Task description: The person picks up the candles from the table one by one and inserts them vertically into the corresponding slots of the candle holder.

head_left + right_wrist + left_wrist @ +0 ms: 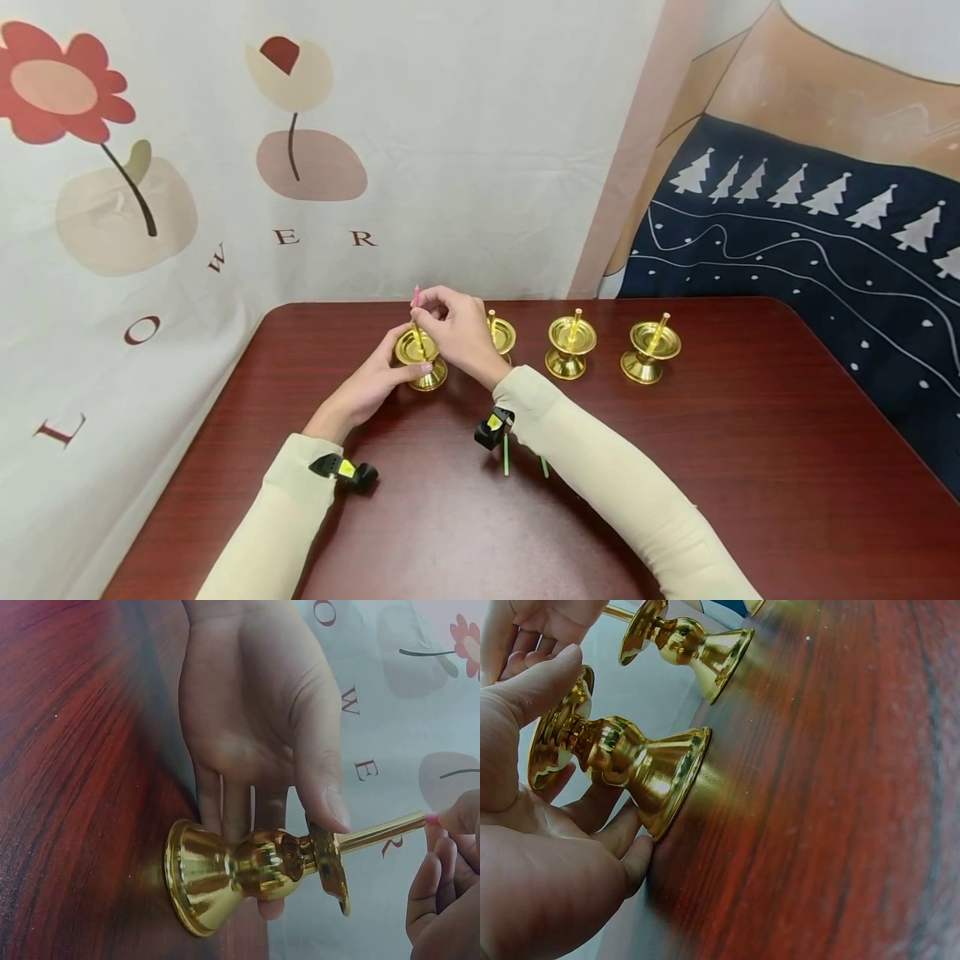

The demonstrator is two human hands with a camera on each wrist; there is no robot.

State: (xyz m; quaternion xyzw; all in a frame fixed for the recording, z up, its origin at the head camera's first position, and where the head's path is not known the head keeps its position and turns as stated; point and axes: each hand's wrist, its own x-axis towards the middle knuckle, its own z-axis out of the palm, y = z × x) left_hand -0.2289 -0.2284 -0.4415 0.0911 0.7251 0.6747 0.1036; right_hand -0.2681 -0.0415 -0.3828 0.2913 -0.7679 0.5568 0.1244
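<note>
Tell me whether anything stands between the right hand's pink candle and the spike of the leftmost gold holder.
Nothing visible does. The right hand pinches the pink candle right at the tip of the spike of the leftmost holder, which the left hand steadies at the stem.

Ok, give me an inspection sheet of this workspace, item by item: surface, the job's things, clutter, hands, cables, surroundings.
Surface: dark red wooden table, glossy.
Job's things: four brass candle holders in a row; leftmost holder has a pink candle at the top of its spike; the other three stand untouched.
Clutter: two thin green sticks lie on the table under the right forearm.
Hands: left hand steadies the leftmost holder, thumb on the dish rim; right hand pinches the pink candle.
Cables: nothing seen; a black wrist camera on each sleeve.
Surroundings: flower-print cloth behind, navy tree-print cloth at right.
</note>
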